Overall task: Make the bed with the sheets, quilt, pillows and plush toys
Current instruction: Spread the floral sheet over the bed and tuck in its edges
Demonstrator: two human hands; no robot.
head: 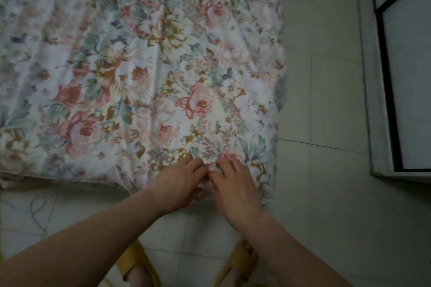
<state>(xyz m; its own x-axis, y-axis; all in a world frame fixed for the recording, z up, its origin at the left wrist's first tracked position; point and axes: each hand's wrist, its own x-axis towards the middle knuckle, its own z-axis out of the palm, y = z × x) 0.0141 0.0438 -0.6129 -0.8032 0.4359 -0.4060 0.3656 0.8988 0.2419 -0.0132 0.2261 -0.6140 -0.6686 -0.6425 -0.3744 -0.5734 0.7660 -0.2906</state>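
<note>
- Head view: left hand [184, 184] and right hand [235, 186] meet side by side, both pinching a puckered fold at the near edge of the floral sheet [140, 65], which spreads out ahead of them.
- Risk: an uneven tug could drag the sheet askew and bare the corner just right of the hands.
- Thumbs are hidden under the fabric, and the sheet's far and left parts are cut off.

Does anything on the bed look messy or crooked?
Yes. The floral sheet has long creases running up it, and its near edge is bunched where the left hand and right hand pinch it. Its right edge hangs wavy, not straight. Squiggly grey marks also show on the floor at left.
</note>
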